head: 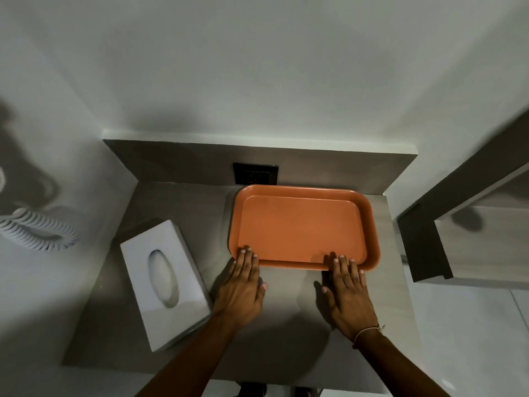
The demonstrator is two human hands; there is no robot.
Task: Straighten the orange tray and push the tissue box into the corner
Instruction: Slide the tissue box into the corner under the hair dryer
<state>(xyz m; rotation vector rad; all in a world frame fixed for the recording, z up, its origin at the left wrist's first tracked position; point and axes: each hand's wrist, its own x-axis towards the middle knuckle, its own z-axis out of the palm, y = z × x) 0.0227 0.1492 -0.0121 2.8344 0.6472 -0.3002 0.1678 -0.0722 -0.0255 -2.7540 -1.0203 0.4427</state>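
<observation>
Hands lay flat on the table (pixel 286 310), fingers spread and gripping nothing: left hand (pixel 242 287) and right hand (pixel 347 293) touched the tray's (pixel 303 224) near rim. Tissue box (pixel 164 279) sat tilted at the left edge, beside the left hand.

orange tray (pixel 300 227): no text or brand readable
tissue box (pixel 164 279): plain white, no label readable
wall socket plate (pixel 255 173): dark and blurred, any marking too small to tell
</observation>
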